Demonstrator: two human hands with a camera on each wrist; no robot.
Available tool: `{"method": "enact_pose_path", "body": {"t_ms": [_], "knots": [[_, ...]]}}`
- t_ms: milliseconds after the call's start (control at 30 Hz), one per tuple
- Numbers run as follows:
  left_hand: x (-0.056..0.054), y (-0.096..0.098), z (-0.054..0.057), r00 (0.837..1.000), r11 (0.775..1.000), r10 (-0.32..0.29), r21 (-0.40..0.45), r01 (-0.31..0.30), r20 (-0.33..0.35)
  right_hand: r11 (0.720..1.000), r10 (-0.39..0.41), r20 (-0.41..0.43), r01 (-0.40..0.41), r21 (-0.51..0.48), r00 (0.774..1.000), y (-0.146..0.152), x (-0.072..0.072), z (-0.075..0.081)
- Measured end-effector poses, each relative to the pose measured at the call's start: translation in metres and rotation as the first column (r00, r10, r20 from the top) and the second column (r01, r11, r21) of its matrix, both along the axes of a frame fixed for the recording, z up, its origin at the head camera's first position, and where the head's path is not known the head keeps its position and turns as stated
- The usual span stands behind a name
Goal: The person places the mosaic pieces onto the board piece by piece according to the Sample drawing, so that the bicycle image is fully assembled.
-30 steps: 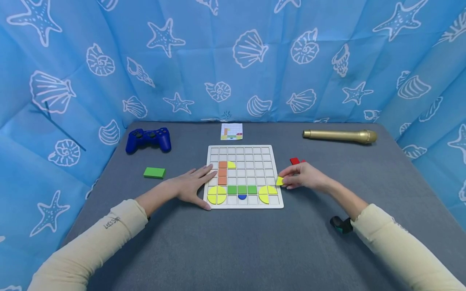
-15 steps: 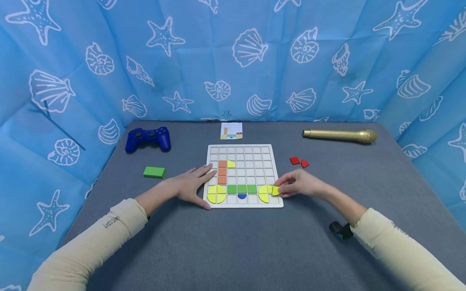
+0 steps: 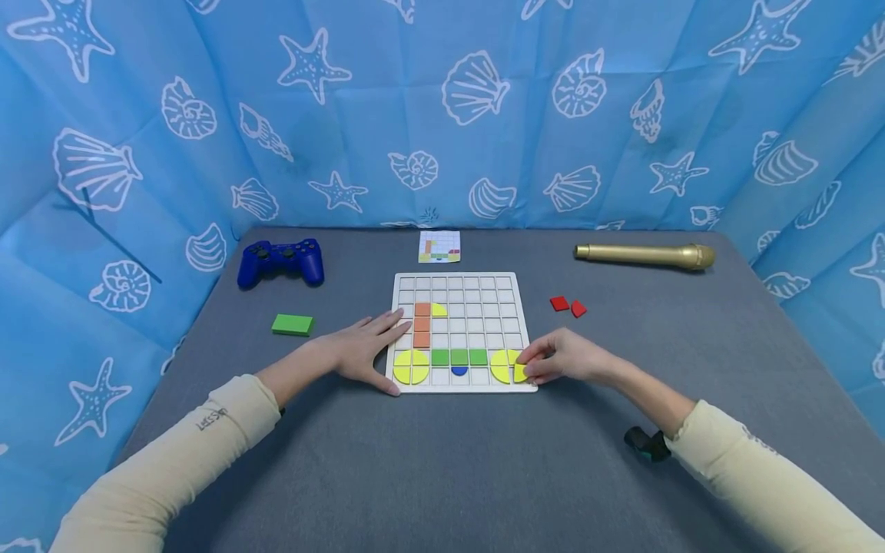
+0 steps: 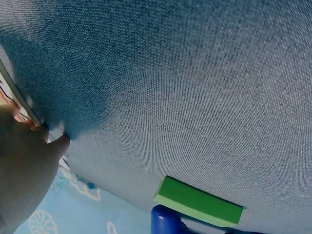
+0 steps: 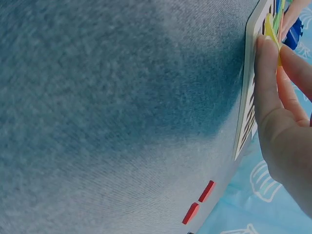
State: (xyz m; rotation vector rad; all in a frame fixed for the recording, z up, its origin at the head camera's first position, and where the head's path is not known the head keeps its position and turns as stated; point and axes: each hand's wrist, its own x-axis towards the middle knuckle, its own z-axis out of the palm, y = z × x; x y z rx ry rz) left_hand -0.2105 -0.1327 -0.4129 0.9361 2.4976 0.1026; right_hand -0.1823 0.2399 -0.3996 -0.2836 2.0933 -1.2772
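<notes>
A white grid board point(image 3: 477, 295) lies mid-table, with several flat coloured pieces set in its squares. My left hand point(image 3: 362, 355) rests on the board's left edge, fingers spread and straight. At the lower right of the board, my right hand point(image 3: 570, 356) pinches a yellow quarter-circle piece point(image 3: 520, 373) between thumb and fingers. That piece sits beside the other yellow quarters point(image 3: 499, 367), rounding out a circle. On the left side are another yellow circle point(image 3: 411, 367) and a column of orange squares point(image 3: 422, 325). Green squares point(image 3: 459, 356) and a blue half-circle point(image 3: 459, 371) lie between the circles.
A printed pattern card point(image 3: 439, 246) lies behind the board. Two red pieces point(image 3: 568, 306) lie to its right, with a gold microphone point(image 3: 643, 256) farther back. On the left are a green block point(image 3: 293, 325) and a blue game controller point(image 3: 280, 263). A patterned curtain point(image 3: 442, 115) surrounds the table.
My right hand has brought the yellow quarter-circle from the board's right edge leftward and down into the lower right circle. The left hand has stayed on the board's left edge.
</notes>
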Motion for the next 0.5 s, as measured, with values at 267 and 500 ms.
{"method": "enact_pose_path", "body": {"t_ms": [267, 500], "knots": [[0.0005, -0.0003, -0.0005, 1.0, 1.0, -0.011, 0.015, 0.011, -0.011, 0.999, -0.004, -0.045, 0.006, 0.051, 0.999, -0.0062, 0.0039, 0.0032], [0.0014, 0.0006, 0.0033, 1.0, 1.0, -0.014, 0.022, 0.014, -0.006, 0.997, -0.005, -0.062, 0.009, 0.074, 0.998, -0.0081, 0.0051, 0.0078]]}}
